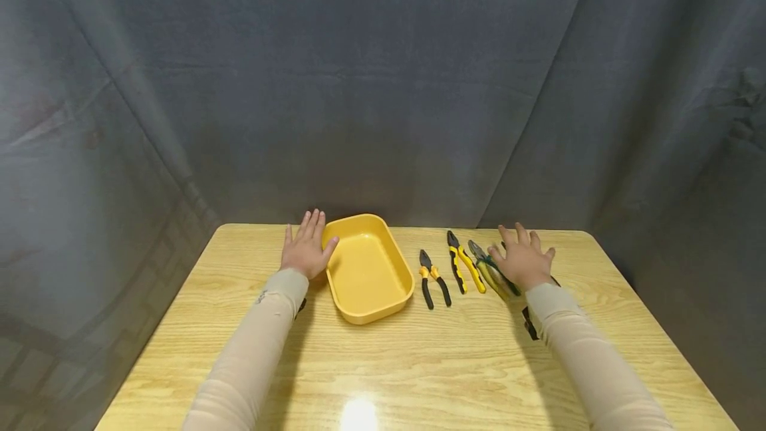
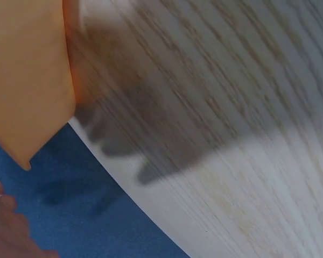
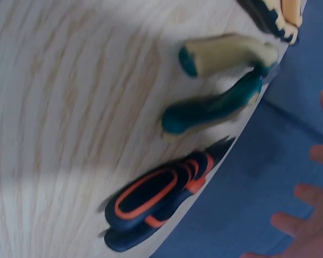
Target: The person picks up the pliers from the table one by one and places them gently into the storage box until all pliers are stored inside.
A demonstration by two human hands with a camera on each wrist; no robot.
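On the table [image 1: 419, 364], the flat, spread right hand [image 1: 522, 261] half hides pliers [image 1: 492, 270].

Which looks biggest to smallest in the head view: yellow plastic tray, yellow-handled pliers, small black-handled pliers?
1. Yellow plastic tray, clearly the largest.
2. Yellow-handled pliers.
3. Small black-handled pliers, only slightly shorter.
All lie at a similar distance from the camera, so nearness hardly skews the order.

The tray [image 1: 366, 277] is plain yellow, the table [image 1: 419, 364] is light wood-grain, the small pliers [image 1: 433, 278] are black with yellow, the next pliers [image 1: 465, 270] are yellow-black, and the outermost pliers [image 3: 156, 201] are dark with orange outlines.
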